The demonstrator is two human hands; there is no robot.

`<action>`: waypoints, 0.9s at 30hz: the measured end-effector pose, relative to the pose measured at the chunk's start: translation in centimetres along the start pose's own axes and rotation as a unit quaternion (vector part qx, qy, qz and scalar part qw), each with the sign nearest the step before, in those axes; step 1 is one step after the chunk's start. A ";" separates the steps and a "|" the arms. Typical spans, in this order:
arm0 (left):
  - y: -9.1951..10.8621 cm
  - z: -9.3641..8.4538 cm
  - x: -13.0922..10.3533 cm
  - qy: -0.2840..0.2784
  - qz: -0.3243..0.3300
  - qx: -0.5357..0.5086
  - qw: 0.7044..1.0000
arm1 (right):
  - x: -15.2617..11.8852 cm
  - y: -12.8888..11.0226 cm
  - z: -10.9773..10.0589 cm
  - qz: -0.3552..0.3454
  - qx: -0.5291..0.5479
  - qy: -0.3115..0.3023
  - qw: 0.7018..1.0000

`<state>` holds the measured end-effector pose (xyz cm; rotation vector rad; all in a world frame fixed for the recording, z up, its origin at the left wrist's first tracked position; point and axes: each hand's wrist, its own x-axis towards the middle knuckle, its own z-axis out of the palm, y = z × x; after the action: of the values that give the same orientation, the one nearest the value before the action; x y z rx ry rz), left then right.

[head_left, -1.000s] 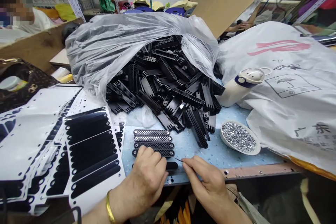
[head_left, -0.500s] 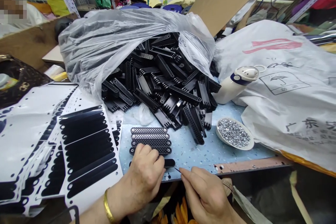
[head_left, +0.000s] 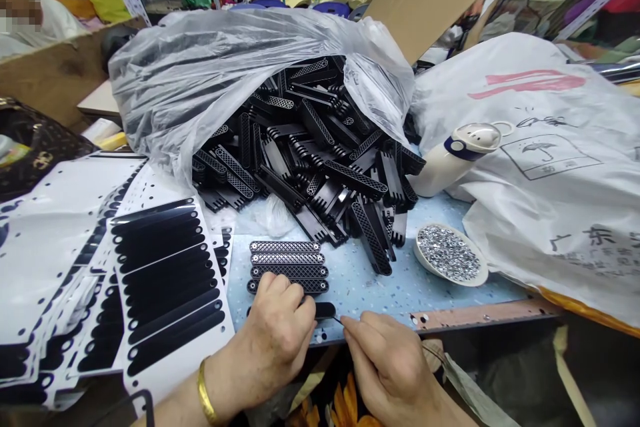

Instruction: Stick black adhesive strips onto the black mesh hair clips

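Observation:
My left hand [head_left: 281, 327], a gold bangle on its wrist, is closed over a black oblong piece [head_left: 325, 311] near the table's front edge. Only the right end of that piece shows clearly; my fingers cover its middle. To its right, my right hand [head_left: 387, 357] pinches a thin dark pointed tool [head_left: 337, 319]; most of it is hidden in the fingers. The tool's tip is at the piece's rounded right end. Just beyond my left hand lie several black lattice-patterned bars [head_left: 289, 272], stacked side by side in a neat row.
Behind, black plastic parts [head_left: 320, 153] spill from a clear plastic bag [head_left: 165, 73]. A white bowl [head_left: 425, 268] of small metal bits stands right, near a bottle [head_left: 440, 167] and a white sack [head_left: 540, 213]. Sheets of black strip stickers [head_left: 170, 280] lie left.
The tool's tip in my right hand has come slightly closer to the black piece's right end. My left hand keeps its hold. The whole view has shifted a little.

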<state>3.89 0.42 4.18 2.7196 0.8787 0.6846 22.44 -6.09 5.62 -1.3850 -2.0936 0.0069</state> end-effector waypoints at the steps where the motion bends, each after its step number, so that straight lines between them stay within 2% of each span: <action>1: 0.0 0.1 0.0 0.001 0.001 0.000 1.000 | 0.2 -0.1 -0.2 0.009 -0.004 -0.026 1.000; 4: -0.2 0.3 -0.1 0.007 0.003 0.000 1.000 | 1.4 -0.6 -1.0 0.033 -0.026 -0.112 0.993; 8: -0.2 0.5 -0.2 0.014 0.002 -0.002 1.000 | 2.5 -1.1 -1.0 0.009 -0.059 -0.129 0.990; 12: 0.0 0.1 0.0 0.009 -0.004 -0.003 1.000 | 1.5 -0.8 0.1 -0.004 -0.068 -0.063 0.996; 18: 0.0 0.0 -0.1 0.013 -0.008 -0.031 0.999 | -1.5 -0.3 2.0 0.033 0.019 0.040 0.998; 22: -0.1 0.4 -0.1 0.027 -0.005 -0.026 0.999 | -2.8 -0.4 3.1 0.082 0.073 0.061 0.992; 27: -0.1 0.6 0.0 0.031 -0.004 -0.015 0.999 | -3.7 -0.3 3.9 0.071 0.066 0.081 0.992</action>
<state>4.14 0.49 3.63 2.6802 0.8839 0.7783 21.20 -8.08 0.77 -1.4029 -1.8257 0.0877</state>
